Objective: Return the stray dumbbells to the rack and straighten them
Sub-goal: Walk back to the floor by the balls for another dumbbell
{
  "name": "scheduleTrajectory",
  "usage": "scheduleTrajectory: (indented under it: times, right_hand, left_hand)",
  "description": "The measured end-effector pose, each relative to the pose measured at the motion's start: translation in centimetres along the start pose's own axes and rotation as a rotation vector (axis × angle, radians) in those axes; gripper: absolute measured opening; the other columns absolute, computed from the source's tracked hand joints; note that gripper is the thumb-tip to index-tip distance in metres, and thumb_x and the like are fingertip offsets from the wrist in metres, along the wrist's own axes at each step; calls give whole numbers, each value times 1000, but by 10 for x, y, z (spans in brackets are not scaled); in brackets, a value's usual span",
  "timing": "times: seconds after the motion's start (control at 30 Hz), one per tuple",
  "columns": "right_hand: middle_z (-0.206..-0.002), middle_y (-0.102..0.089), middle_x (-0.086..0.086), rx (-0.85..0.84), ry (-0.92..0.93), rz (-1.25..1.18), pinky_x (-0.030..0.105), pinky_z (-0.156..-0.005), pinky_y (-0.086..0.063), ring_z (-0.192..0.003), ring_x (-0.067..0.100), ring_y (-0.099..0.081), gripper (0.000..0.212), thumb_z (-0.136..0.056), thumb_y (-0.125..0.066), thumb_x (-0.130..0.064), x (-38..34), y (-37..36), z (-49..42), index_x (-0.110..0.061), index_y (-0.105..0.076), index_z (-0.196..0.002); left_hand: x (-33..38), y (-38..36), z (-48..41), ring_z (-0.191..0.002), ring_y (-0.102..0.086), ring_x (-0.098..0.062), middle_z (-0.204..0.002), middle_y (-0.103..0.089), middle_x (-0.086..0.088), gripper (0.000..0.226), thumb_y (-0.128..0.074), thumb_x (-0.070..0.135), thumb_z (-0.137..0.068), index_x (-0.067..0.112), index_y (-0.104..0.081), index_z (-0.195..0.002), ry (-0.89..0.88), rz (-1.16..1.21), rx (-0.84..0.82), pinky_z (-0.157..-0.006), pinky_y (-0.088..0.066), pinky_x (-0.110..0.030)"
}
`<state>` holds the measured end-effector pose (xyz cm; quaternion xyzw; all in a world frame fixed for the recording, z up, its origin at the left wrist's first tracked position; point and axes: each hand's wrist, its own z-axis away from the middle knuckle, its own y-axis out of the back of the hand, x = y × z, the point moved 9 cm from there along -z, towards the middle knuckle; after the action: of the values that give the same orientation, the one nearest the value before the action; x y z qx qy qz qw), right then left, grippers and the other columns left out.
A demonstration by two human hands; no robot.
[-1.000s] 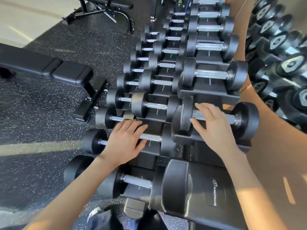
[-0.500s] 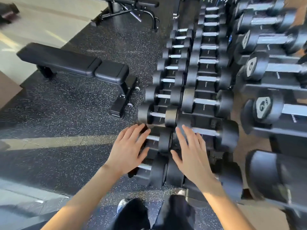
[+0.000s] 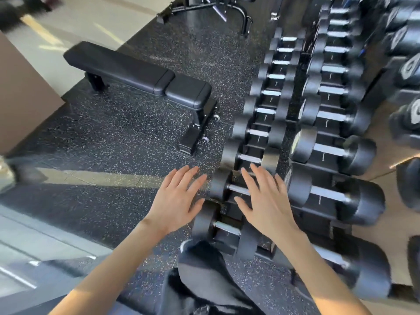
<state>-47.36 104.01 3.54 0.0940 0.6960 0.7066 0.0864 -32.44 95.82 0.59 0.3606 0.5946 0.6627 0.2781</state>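
Note:
A long rack [image 3: 295, 123] holds rows of black dumbbells with steel handles, running away from me on the right. My left hand [image 3: 177, 201] hovers flat with spread fingers over the floor, just left of the lowest row. My right hand [image 3: 266, 201] is also flat and spread, above a small dumbbell [image 3: 229, 189] in that low row, hiding part of its handle. Neither hand holds anything. Another small dumbbell [image 3: 218, 226] sits nearest me, below both hands. Larger dumbbells [image 3: 334, 194] fill the middle row to the right.
A black flat bench [image 3: 141, 76] stands on the speckled rubber floor [image 3: 113, 137] left of the rack. A second bench frame [image 3: 216, 7] is at the top. My dark trouser leg [image 3: 204, 276] shows below. A brown wall edge [image 3: 20, 94] lies far left.
Both hands have come off the dumbbells on the upper rows and moved down and left to the lowest row. My view has swung left, bringing the bench closer to centre.

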Motion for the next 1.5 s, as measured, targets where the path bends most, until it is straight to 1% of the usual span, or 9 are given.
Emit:
scheduleTrajectory:
  times: [0.2,0.43,0.7,0.83,1.0,1.1,1.3,1.4,1.5]
  right_hand:
    - [-143,-41,14,15,-4,-24,55,-105,-33,-133,32,-37,63,-86,-53,-45,-20,-2,-56,-11,-41,-138]
    - [-148,-36,12,-33,-56,-79,52,-106,-33,-136,29,-33,66,-87,-30,-50,-53,-27,-135,-15,-33,-143]
    - [-146,-40,11,-106,-164,-123,52,-101,-38,-133,29,-40,68,-85,-30,-53,-65,-47,-228,-16,-37,-141]
    - [-140,-47,12,-139,-171,-86,54,-97,-41,-129,30,-45,67,-83,-31,-51,-64,-41,-275,-15,-44,-137]
    - [-137,-51,11,-83,-178,-71,54,-98,-43,-128,29,-47,62,-83,-48,-47,-54,-14,-329,-14,-47,-136]
    - [-135,-53,10,-25,-222,-88,53,-99,-42,-126,28,-49,60,-85,-37,-48,-48,0,-358,-14,-49,-134]
    - [-139,-48,13,-11,-293,-76,52,-99,-40,-128,29,-47,62,-86,-33,-48,-52,-4,-423,-13,-46,-136]
    - [-140,-47,9,-42,-359,-71,50,-99,-39,-127,27,-48,63,-85,-32,-50,-57,-13,-459,-17,-43,-138]
    - [-140,-48,10,-35,-362,-78,51,-98,-41,-127,28,-47,63,-85,-34,-50,-65,-11,-498,-17,-45,-137]
  left_hand:
    - [-53,15,-26,-125,-46,-34,-135,-52,-13,57,-35,44,-88,13,-50,-133,40,8,48,-104,-37,-49]
    - [-125,11,-80,-128,-43,-32,-137,-50,-13,58,-32,49,-92,14,-46,-136,11,-25,-2,-107,-32,-49]
    - [-194,21,-163,-126,-48,-30,-136,-52,-11,57,-33,50,-91,16,-40,-136,-60,-10,-44,-103,-39,-51]
    - [-223,32,-201,-128,-46,-30,-137,-50,-11,58,-34,48,-90,16,-44,-137,-117,-34,-8,-107,-34,-49]
    - [-255,42,-251,-130,-44,-29,-140,-48,-10,60,-28,50,-91,18,-44,-139,-145,-47,-36,-108,-30,-50]
    - [-276,47,-282,-133,-39,-27,-143,-45,-9,61,-25,51,-91,19,-40,-141,-161,-53,-15,-112,-21,-47]
    - [-314,53,-343,-127,-47,-30,-137,-51,-11,58,-32,47,-90,17,-47,-137,-249,-24,-11,-107,-35,-50]
    - [-339,60,-374,-124,-49,-32,-133,-54,-12,56,-35,46,-89,16,-50,-134,-314,-17,3,-105,-37,-50]
    - [-367,68,-410,-123,-50,-32,-132,-55,-12,56,-35,46,-89,15,-52,-132,-381,-49,1,-104,-39,-50]
